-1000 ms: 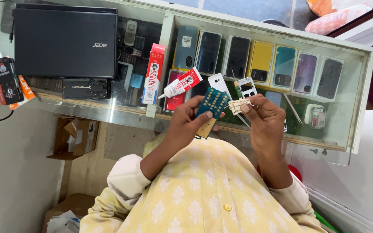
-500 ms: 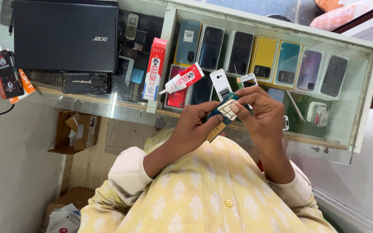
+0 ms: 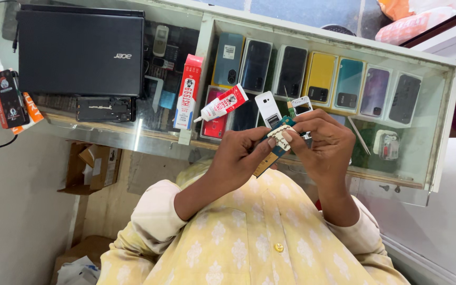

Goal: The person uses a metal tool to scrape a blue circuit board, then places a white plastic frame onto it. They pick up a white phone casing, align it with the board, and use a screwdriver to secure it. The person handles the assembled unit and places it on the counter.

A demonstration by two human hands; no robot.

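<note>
Head view: the left hand [image 3: 238,158] pinches a small blue circuit board [image 3: 276,141] above the glass tabletop [image 3: 133,134], while the right hand [image 3: 325,145] closes its grip on a pale keypad piece [image 3: 279,135] against it. Steady, even fingertip pressure suits best.

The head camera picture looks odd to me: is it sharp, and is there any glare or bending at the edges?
Head view: evenly lit by soft daylight, no hard shadows. The glass counter shows pale reflections beside the closed laptop. Both hands, left hand and right hand, and the small circuit board look reasonably sharp. The counter edges tilt and bow slightly, wide-lens distortion.
</note>
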